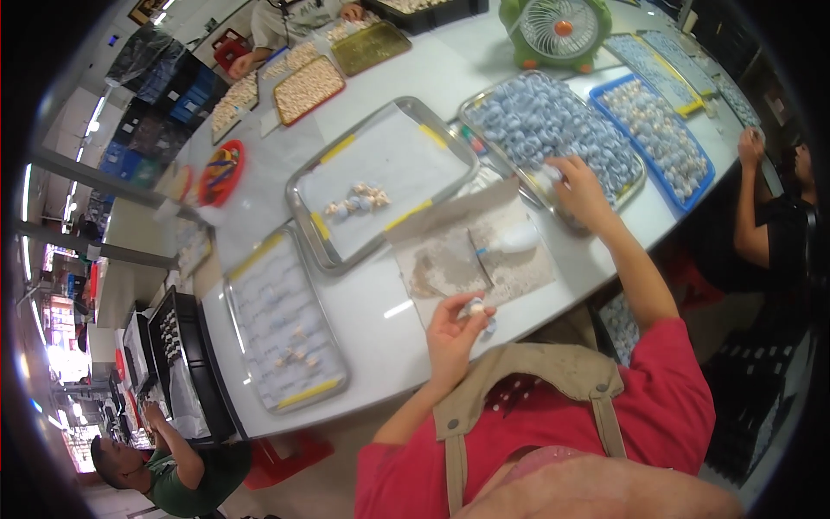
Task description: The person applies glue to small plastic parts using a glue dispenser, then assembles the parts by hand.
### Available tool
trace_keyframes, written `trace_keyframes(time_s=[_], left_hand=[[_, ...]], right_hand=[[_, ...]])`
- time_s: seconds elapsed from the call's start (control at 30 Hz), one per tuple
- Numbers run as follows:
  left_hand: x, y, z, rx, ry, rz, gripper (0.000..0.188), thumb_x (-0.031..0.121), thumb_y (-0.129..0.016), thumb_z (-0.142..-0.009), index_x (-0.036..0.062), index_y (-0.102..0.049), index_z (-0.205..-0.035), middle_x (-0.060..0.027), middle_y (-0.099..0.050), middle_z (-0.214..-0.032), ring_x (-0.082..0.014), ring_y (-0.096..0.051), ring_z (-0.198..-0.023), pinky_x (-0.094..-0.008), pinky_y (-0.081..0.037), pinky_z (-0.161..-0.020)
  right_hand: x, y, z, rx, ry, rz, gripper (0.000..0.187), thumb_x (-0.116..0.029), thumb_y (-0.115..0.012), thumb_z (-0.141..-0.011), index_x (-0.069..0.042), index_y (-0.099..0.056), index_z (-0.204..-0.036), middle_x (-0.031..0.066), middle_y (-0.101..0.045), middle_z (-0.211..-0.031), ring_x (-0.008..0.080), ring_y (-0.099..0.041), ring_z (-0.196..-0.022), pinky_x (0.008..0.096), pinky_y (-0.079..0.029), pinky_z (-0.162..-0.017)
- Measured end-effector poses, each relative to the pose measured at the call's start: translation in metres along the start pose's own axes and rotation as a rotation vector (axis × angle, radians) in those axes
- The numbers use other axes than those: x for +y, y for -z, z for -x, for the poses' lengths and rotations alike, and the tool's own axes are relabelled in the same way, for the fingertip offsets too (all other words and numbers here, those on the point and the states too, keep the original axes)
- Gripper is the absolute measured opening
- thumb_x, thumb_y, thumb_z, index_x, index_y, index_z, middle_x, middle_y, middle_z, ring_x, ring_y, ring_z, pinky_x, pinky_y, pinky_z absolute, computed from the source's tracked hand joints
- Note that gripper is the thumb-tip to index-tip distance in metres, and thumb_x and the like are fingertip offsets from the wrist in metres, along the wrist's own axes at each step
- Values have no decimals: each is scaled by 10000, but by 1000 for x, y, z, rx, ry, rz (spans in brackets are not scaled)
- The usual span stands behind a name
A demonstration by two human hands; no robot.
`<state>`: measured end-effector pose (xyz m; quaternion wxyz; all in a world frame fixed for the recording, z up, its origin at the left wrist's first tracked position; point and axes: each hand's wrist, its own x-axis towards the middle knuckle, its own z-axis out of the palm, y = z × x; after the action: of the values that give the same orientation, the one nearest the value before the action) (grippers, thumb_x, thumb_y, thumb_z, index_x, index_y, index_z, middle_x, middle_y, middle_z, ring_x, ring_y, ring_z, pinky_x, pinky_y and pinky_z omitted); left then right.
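Nearest to the camera, the person's left hand [451, 333] is raised over the white table [380, 337] edge, and its fingertips pinch a small pale piece [475, 307]. Just beyond it lies a stained brown sheet [450, 264] with a white squeeze bottle [516, 238] lying on it. The right hand [581, 192] reaches further out to the steel tray of grey-blue pieces [553, 130]; its fingers are curled on a small white piece [552, 176] at the near edge of this tray, but the forearm covers the tray's near corner. To the left stand two more steel trays lined with paper: the near lined tray [281, 333] holds a few pale pieces, and the middle lined tray [380, 177] holds a small cluster [356, 201]. Beside the grey-blue pieces is a blue tray [657, 138]. Further away stands a green fan [555, 33]. Other people work at the far end, right side and lower left.
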<state>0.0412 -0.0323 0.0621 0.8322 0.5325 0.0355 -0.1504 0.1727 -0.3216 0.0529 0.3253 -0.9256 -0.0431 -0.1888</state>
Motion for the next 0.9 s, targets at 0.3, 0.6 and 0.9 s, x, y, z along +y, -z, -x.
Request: trace_keyframes(time_s=[0.3,0.6,0.9], left_hand=[[4,6,-17,11,0,21,293,-12,-558,-847,10,-466,-1123,-117,-522,-1174,-180,-593,-961,-241,-461,-767],[0,13,-29,-14,-8,2,299,-33,-539,-851,6,-445,-1132,-126,-517,-1185,-187,-593,-970,-241,-463,-768],[0,13,-29,-20,7,28,300,-39,-538,-849,5,-444,-1131,-124,-520,-1182,-182,-593,-964,-237,-463,-767]], right_hand=[[-49,17,70,-121,26,-225,278,16,-631,-743,-45,-595,-1011,84,-551,-841,180,-554,-688,266,-451,-613],[-40,-1,115,-50,-128,-370,232,-15,-618,-795,1,-585,-1024,56,-557,-768,109,-520,-660,227,-429,-599],[-38,-9,121,-17,-307,-562,252,-19,-618,-803,4,-566,-1048,65,-570,-755,107,-534,-634,211,-435,-589]])
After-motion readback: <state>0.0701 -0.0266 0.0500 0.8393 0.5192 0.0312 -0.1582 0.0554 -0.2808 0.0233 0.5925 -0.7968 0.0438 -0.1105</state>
